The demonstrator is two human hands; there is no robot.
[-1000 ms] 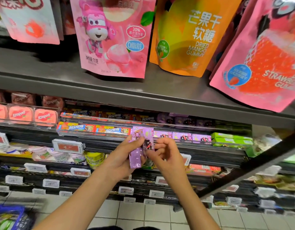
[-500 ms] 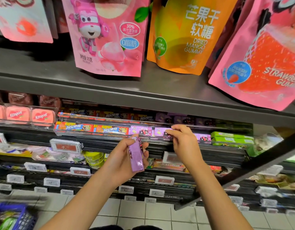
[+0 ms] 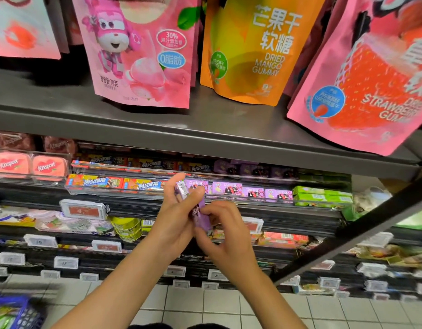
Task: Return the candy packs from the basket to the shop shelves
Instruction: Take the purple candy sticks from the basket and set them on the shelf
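**Purple packs in hand, slot not yet filled**

Below the grey shelf (image 3: pixel 205 138) of gummy pouches, in front of the clear candy tray (image 3: pixel 134 191): purple candy packs (image 3: pixel 198 211) held upright between both hands. Left hand (image 3: pixel 179 217) curled round them, thumb pressed over the front, one pack end with a white label poking out on top. Right hand (image 3: pixel 225 236) pinching the lower end with bent fingers, seemingly peeling one pack off the bunch. How many packs, cannot tell.

Judged step: mid-restock, separating a single pack before placing. Matching row of purple packs (image 3: pixel 240 189) just beyond and right of the hands, between the orange packs (image 3: pixel 105 182) and green boxes (image 3: pixel 322 195).

Next move calls for: freeing one pack, turning it flat, label forward, then sliding it into the purple row without nudging neighbours out.

Blue basket (image 3: pixel 13 312) at near left on the floor, blurred, still holding goods.
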